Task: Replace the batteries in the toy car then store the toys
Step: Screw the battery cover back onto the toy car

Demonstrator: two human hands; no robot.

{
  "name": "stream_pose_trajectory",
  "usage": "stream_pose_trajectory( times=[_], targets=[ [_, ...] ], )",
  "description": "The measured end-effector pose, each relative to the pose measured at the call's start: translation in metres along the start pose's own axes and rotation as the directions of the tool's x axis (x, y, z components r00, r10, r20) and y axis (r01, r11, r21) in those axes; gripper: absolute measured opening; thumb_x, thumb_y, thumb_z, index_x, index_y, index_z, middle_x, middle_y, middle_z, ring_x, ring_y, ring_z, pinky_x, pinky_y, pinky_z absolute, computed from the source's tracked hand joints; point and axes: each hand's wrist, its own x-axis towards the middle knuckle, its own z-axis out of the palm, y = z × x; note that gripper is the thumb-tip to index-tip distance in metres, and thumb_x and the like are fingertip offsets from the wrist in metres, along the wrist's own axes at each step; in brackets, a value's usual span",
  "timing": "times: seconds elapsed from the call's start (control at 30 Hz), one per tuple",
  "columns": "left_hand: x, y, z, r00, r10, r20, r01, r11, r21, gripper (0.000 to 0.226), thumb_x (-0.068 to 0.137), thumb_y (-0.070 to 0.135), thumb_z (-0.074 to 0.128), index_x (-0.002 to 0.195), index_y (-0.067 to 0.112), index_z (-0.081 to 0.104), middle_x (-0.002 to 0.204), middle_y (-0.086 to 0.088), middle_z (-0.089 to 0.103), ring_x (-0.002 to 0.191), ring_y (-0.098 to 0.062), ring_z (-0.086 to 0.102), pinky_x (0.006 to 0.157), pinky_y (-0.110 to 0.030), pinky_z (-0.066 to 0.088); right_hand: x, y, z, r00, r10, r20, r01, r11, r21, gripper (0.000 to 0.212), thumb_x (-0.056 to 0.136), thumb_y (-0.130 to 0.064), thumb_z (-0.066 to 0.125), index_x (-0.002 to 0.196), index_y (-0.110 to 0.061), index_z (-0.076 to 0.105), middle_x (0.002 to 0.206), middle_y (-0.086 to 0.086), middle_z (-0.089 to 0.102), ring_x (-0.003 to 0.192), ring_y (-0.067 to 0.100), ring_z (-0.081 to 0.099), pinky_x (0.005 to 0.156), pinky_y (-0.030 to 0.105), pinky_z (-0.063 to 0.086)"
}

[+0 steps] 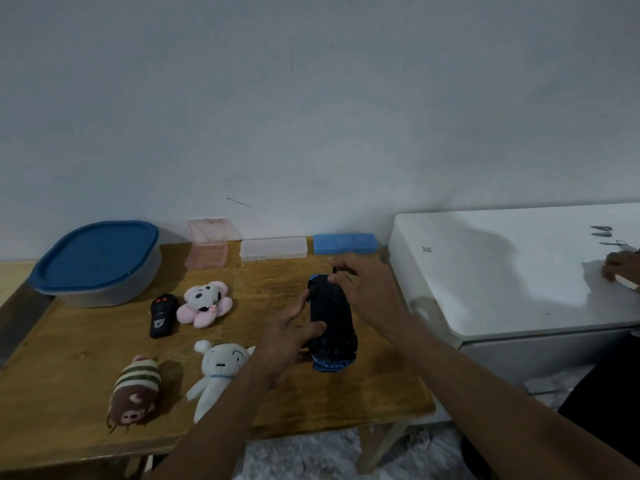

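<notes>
The blue toy car (331, 327) is turned upside down, its black underside facing up, above the right part of the wooden table (69, 393). My left hand (287, 337) grips its left side with the thumb across the chassis. My right hand (360, 285) rests on the car's far end, fingers curled over it and pinching a thin dark tool. A black remote control (162, 315) lies to the left. Three plush toys sit near it: a pink and white one (204, 303), a white dog (218, 372) and a brown striped one (136, 393).
A grey container with a blue lid (97, 261) stands at the back left. An open pink box (207, 251), a clear case (273, 248) and a blue case (344, 243) line the wall. A white cabinet (519, 271) adjoins on the right, another person's hand (620, 266) resting on it.
</notes>
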Motion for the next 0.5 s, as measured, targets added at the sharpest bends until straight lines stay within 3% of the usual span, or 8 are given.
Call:
stream_pose_trajectory(
  times=[0.2, 0.5],
  targets=[
    [0.0019, -0.0002, -0.0015, 1.000, -0.006, -0.008, 0.006, 1.000, 0.000, 0.068, 0.084, 0.007, 0.068, 0.138, 0.042, 0.043, 0.116, -0.002, 0.069, 0.098, -0.024, 0.070, 0.076, -0.042, 0.059, 0.0021, -0.0013, -0.0005, 1.000, -0.015, -0.027, 0.015, 1.000, -0.009, 0.022, 0.085, -0.015, 0.068, 0.107, -0.014, 0.070, 0.092, -0.001, 0.070, 0.085, 0.009, 0.062, 0.079, 0.027, 0.054],
    [0.0045, -0.0016, -0.0049, 1.000, -0.001, -0.002, 0.001, 1.000, 0.021, 0.069, 0.084, 0.009, 0.068, 0.138, 0.043, 0.042, 0.120, -0.004, 0.067, 0.102, -0.026, 0.068, 0.083, -0.048, 0.057, 0.0018, -0.0026, -0.0009, 1.000, 0.020, -0.018, -0.019, 0.999, 0.027, 0.022, 0.087, -0.015, 0.065, 0.109, -0.015, 0.069, 0.095, -0.002, 0.072, 0.085, 0.005, 0.065, 0.080, 0.016, 0.054]
  ],
)
